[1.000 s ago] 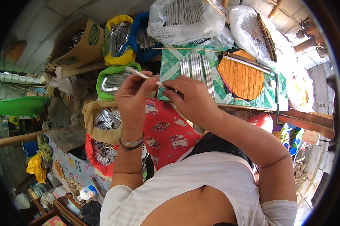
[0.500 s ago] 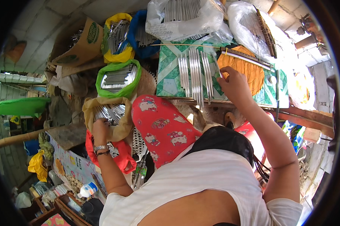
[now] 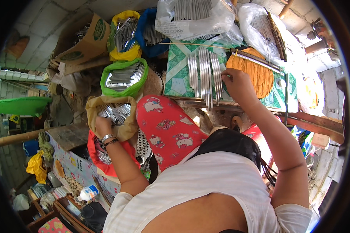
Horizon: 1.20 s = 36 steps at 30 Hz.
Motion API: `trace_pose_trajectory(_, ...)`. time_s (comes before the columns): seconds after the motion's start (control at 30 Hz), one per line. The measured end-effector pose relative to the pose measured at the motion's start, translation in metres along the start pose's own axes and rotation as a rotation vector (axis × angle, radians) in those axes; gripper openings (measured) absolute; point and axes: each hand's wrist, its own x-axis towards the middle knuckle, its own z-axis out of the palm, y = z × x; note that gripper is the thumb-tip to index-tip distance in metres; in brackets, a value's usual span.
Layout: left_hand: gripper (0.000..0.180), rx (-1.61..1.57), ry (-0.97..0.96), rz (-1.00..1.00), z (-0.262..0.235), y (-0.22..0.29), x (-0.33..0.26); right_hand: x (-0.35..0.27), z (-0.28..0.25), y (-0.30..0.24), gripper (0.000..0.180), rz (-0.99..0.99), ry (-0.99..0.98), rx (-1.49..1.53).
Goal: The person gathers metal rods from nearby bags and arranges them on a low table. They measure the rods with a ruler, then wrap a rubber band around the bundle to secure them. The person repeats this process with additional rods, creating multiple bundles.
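My left hand (image 3: 103, 125) reaches into a beige bag (image 3: 129, 123) of loose metal tubes (image 3: 120, 112). Its fingertips are hidden among the tubes and the bag's folded rim. Over the green patterned tabletop (image 3: 177, 72), my right hand (image 3: 238, 82) has its fingers curled together beside the rightmost of the silver tubes (image 3: 205, 77). Those tubes lie side by side in three groups of differing lengths, some jutting past the near edge. Whatever the right fingertips pinch is too small to make out.
Green (image 3: 144, 87), yellow (image 3: 134, 53), blue (image 3: 159, 51) and red (image 3: 105, 168) bags hold more tubes, as do clear plastic bags (image 3: 217, 27) behind the table. An orange round pad (image 3: 241, 62) lies right of the tubes, and a cardboard box (image 3: 85, 44) stands far left.
My right hand has shifted slightly up and its fingers have drawn together; the tube slanting at its fingertips no longer shows apart. My left hand stays at the beige bag, its forearm swung slightly right.
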Motion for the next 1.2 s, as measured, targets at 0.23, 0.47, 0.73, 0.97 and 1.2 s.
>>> trace_pose_trajectory(0.23, 0.027, 0.052, -0.082, -0.067, 0.008, -0.015, 0.005, 0.003, 0.002, 0.005, 0.018, -0.018, 0.021, 0.040)
trace_pose_trajectory(0.47, 0.027, 0.005, -0.214, -0.321, -0.035, 0.018, -0.003, 0.004, 0.000, 0.007, 0.020, -0.022, 0.024, 0.034)
trace_pose_trajectory(0.73, 0.029, -0.361, -0.193, -0.441, -0.108, 0.042, 0.003, -0.003, -0.010, -0.019, 0.018, -0.093, 0.200, 0.119)
trace_pose_trajectory(0.97, 0.015, -1.525, -0.424, -0.018, -0.242, 0.204, -0.083, -0.041, 0.023, -0.098, 0.021, -0.409, -0.172, 0.443)
trace_pose_trajectory(1.2, 0.021, -1.498, -0.631, 0.058, -0.248, 0.243, -0.115, -0.051, 0.019, -0.099, 0.028, -0.303, -0.280, 0.413)
